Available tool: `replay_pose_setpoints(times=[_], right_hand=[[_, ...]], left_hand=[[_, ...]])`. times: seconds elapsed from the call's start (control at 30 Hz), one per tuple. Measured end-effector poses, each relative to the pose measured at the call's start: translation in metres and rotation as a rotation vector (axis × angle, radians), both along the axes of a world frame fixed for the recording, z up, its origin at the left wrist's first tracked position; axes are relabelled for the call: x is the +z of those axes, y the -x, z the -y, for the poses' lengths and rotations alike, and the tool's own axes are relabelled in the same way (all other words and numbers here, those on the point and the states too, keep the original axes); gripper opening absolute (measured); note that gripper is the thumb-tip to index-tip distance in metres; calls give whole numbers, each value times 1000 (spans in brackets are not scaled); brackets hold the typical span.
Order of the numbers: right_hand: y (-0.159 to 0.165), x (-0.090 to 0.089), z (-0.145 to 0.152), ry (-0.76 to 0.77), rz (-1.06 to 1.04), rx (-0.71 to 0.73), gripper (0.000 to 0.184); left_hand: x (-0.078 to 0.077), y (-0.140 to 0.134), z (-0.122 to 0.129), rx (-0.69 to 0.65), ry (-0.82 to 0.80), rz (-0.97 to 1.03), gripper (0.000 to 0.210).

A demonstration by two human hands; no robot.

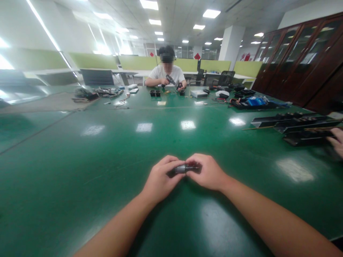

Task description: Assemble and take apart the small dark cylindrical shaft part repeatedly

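Between my two hands, low over the green table (115,142), is a small grey and black cylindrical part (180,169) lying crosswise. My left hand (163,176) grips its thicker grey body between thumb and fingers. At the thinner dark right end, my right hand (205,171) closes its fingertips around the part. Both hands nearly touch at the middle. My fingers cover much of the part, and its exact kind cannot be made out.
Across the table a person (167,73) holds a dark drill-like tool (170,79) near small black boxes (155,93). At right lie long black metal channels (302,125), with another person's hand (336,141) beside them. Cables and a blue item (255,101) are behind.
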State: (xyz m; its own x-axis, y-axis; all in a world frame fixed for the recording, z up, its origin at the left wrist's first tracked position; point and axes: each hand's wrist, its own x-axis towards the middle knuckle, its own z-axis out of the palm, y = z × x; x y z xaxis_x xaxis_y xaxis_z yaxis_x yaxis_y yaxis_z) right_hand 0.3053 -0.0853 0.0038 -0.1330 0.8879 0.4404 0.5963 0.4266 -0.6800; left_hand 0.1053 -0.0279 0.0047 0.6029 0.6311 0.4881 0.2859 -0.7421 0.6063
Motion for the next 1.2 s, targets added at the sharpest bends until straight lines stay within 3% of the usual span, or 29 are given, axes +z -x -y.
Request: replay_pose_setpoints(times=[1.2], right_hand=[[-3,-2,-6,-3,84,7,12]], left_hand=[[-3,-3,0,22,-19,-25,22]])
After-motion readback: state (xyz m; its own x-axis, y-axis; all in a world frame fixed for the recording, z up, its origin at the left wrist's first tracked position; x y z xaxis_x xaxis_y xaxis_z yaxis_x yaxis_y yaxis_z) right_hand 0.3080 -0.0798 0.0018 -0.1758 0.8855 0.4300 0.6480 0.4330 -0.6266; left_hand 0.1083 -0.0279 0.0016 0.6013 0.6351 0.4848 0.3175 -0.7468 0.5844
